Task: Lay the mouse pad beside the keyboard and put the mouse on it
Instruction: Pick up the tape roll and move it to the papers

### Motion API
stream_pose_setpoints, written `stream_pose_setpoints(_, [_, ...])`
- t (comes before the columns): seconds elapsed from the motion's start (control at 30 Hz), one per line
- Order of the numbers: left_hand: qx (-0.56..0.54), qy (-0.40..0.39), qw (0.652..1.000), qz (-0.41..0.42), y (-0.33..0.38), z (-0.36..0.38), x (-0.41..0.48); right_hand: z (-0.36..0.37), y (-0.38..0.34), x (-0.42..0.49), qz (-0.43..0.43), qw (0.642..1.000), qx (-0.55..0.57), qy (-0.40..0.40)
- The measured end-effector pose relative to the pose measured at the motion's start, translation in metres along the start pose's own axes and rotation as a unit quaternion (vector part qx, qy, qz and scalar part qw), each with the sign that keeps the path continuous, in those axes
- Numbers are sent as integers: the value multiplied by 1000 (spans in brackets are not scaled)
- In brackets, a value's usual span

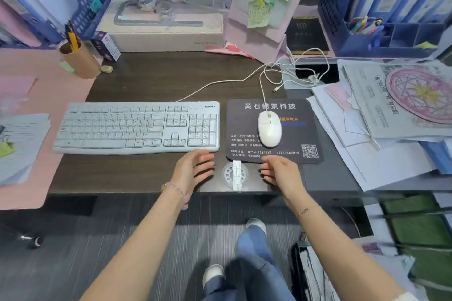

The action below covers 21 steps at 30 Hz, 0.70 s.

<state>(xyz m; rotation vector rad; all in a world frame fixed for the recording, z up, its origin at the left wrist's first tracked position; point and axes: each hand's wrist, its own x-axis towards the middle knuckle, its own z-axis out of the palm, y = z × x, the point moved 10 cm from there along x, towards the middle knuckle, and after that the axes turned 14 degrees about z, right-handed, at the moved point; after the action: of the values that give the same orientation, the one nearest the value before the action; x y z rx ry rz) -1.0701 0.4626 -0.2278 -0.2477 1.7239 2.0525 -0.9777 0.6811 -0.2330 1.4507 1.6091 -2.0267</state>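
Note:
A dark mouse pad (291, 129) with white printed text lies flat on the desk, just right of the white keyboard (137, 127). A white wired mouse (269, 128) rests on the pad's middle, its cable running back. My left hand (193, 170) hovers over the desk in front of the keyboard's right end, fingers apart and empty. My right hand (281, 171) hangs at the pad's near edge, fingers spread and holding nothing. Both hands flank a small round white object (235, 175) near the desk's front edge.
Stacked papers (381, 115) crowd the right side, overlapping near the pad's right edge. A cardboard pen cup (79, 58) stands at back left, a pink mat (36, 129) and notebook at left. Loose white cables (288, 76) lie behind the pad. A monitor sits on a box (161, 22).

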Motion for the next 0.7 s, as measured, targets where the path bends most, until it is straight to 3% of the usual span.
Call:
stream_pose_setpoints(0.2, [-23, -48, 996, -72, -34, -11, -34, 28, 37, -26, -19, 989, -141, 46])
stream_pose_setpoints(0.43, [-13, -48, 995, -86, -39, -8, -38, 47, 23, -33, -56, 931, -318, 172])
stream_pose_setpoints(0.6, [-9, -52, 995, -89, -38, -3, -36, 59, 13, -34, -69, 903, -377, 194])
stream_pose_setpoints(0.7, [38, -35, 997, -61, -34, -1, -31, 58, 12, -34, -69, 908, -368, 186])
